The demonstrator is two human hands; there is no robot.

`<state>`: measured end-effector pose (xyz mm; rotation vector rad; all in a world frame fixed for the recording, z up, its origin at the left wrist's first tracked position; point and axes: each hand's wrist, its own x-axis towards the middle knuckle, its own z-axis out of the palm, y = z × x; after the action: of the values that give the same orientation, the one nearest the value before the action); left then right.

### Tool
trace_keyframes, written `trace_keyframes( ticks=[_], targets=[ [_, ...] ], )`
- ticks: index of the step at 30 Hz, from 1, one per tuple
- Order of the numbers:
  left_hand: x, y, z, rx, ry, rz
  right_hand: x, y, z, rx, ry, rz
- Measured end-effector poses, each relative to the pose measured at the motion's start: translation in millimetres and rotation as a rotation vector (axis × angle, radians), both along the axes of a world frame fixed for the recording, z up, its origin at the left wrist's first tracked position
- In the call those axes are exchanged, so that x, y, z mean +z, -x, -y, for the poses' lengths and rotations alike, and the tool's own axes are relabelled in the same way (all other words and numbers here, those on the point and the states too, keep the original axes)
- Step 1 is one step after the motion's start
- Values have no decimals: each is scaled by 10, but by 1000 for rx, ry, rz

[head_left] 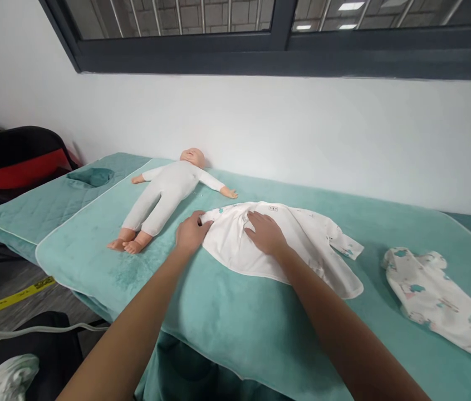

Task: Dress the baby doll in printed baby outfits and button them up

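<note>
A white baby shirt [298, 239] with small printed figures lies spread on the teal bed cover, its one visible sleeve pointing right. My left hand [191, 233] is closed around the shirt's left end, fingers curled and partly hidden by the cloth. On the middle of the shirt rests my right hand [266, 234], fingers stretched over the fabric and thumb apart, beside a raised fold. Up and to the left, a baby doll [168, 186] in a white bodysuit lies on its back, arms spread, head toward the wall.
Another printed white baby garment [440, 295] lies at the right on the teal bed cover [227, 323]. The bed stands against a white wall under a dark window frame [177, 54]. Black-and-red chairs [22, 161] and a yellow floor strip [10, 299] are at left.
</note>
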<state>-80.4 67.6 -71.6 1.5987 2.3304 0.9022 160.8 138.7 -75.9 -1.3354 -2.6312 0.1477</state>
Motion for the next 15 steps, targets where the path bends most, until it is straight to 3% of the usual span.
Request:
trace_keyframes(
  ticks=[4, 9, 15],
  targets=[
    [-32, 58, -133, -65, -142, 79, -10, 23, -39, -7, 2, 2],
    [-18, 164, -332, 13, -269, 83, 14, 46, -58, -6, 3, 8],
    [-37, 172, -462, 61, -313, 31, 40, 114, -96, 64, -29, 41]
  ],
)
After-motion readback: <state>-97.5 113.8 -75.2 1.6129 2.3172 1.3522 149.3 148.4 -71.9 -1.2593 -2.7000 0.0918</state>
